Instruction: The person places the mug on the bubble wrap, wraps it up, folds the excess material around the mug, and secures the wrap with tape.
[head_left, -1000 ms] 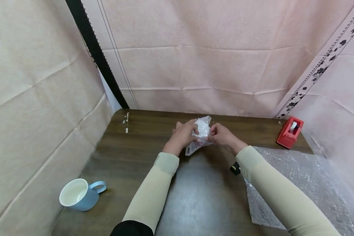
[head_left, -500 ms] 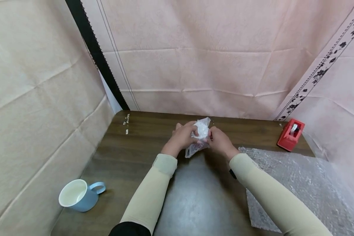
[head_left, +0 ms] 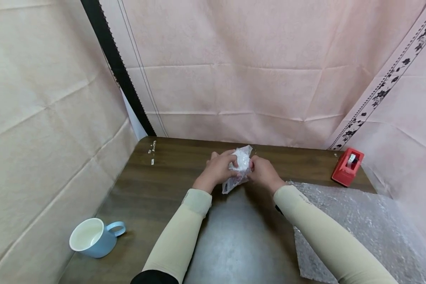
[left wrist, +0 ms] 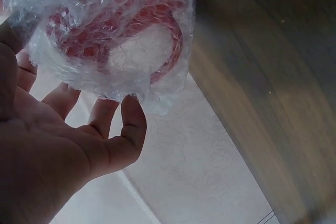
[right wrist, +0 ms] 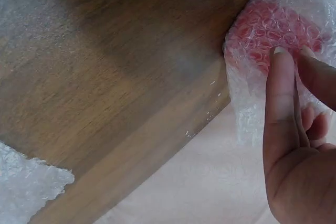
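Note:
A small bundle of bubble wrap is between both hands near the back of the table. Through the plastic, the left wrist view shows a red thing with a rounded, handle-like loop. My left hand grips the bundle from the left, its fingertips curled against the wrap. From the right, my right hand has its thumb and index finger close together on the wrap over the red part, as the right wrist view shows. Its other fingers are curled below. The bundle's far side is hidden.
A light blue mug stands at the front left. At the back right sits a red tape dispenser. A flat sheet of bubble wrap covers the right side, under the right forearm. Small tape bits lie back left.
The right hand has moved in leftward, from the bundle's right edge onto its wrap. The left hand keeps its grip on the bundle with little movement.

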Tool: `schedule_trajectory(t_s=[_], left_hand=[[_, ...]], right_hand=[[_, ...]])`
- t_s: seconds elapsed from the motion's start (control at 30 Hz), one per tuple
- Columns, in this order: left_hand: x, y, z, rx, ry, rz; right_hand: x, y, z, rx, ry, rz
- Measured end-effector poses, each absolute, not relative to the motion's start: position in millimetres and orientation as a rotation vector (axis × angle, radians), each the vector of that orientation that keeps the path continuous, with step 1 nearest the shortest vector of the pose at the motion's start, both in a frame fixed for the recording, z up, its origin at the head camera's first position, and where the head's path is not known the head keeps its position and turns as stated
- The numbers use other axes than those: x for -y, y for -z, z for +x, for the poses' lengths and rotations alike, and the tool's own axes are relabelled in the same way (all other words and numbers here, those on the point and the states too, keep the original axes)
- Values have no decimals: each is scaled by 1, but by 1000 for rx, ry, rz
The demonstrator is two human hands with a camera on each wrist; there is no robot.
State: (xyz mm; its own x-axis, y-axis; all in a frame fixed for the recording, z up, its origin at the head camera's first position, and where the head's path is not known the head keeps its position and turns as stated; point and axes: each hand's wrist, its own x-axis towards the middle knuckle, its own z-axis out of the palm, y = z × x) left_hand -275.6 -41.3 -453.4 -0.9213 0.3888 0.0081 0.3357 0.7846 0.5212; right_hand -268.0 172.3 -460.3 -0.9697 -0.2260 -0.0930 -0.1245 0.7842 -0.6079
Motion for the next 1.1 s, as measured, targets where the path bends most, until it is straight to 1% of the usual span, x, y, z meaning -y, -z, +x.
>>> schedule_trajectory(t_s=[0.2,0.33,0.47,0.6,0.7,1.1], left_hand=[[43,452,-274,-2895,-737,585],[39,451,-272,-2911,-690,537],[33,450,-269,-2949,-609,536],[30,451,-269,-3003,-568,534],[30,452,-268,-3026,-566,506],[54,447,-262,-3063,-618,369]], right_hand=[[-172,463,-265,-2814,987,-280],[-180,459,-262,-2823,960,-394],[-197,445,-256,-2815,889,-475],[-216,438,-249,-2788,835,-430],[-226,442,-243,-2753,793,-386],[-237,452,-231,-2614,771,-328]])
